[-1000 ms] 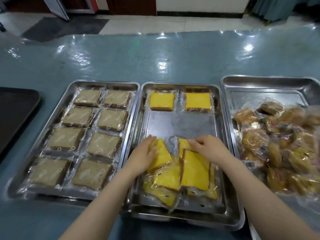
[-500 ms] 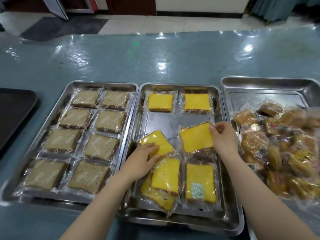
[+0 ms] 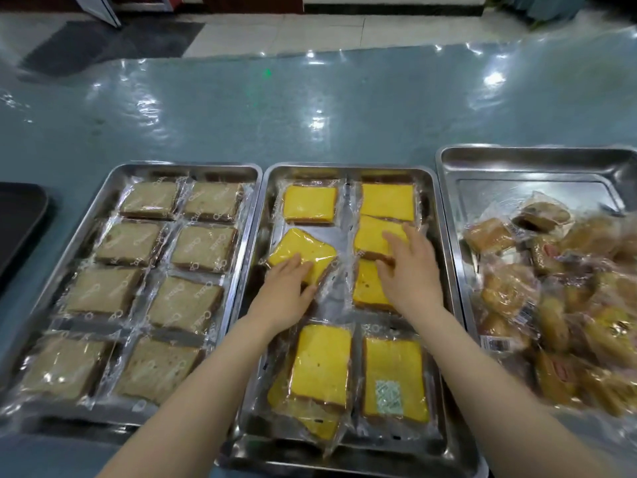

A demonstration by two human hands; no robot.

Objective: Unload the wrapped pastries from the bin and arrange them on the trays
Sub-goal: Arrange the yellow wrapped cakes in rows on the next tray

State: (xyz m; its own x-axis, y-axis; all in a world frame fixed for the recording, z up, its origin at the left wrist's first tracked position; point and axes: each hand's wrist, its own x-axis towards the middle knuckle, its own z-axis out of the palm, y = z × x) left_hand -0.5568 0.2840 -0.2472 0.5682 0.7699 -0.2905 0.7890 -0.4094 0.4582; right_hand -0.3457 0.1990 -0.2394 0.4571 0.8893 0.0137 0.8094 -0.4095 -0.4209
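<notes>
**Counts on the counter**

Three steel trays are sitting side by side: the left tray (image 3: 253, 174), the middle tray (image 3: 348, 169) and the right tray (image 3: 517, 157). Eight brown wrapped slices (image 3: 203, 248) are lying in two columns of four on the left tray. At least seven yellow wrapped slices (image 3: 310, 205) are showing on the middle tray. Two hands, left hand (image 3: 284, 293) and right hand (image 3: 410, 270), are resting on them. The heap of golden wrapped buns (image 3: 510, 291) is too jumbled to count. One dark tray (image 3: 17, 222) is peeking in at left.

The right hand (image 3: 408, 274) covers part of two yellow slices, so whether it's gripping is unclear. The bun pile (image 3: 565, 305) is blurry and cut off at the right edge. The dark tray (image 3: 17, 222) is cropped on the left.
</notes>
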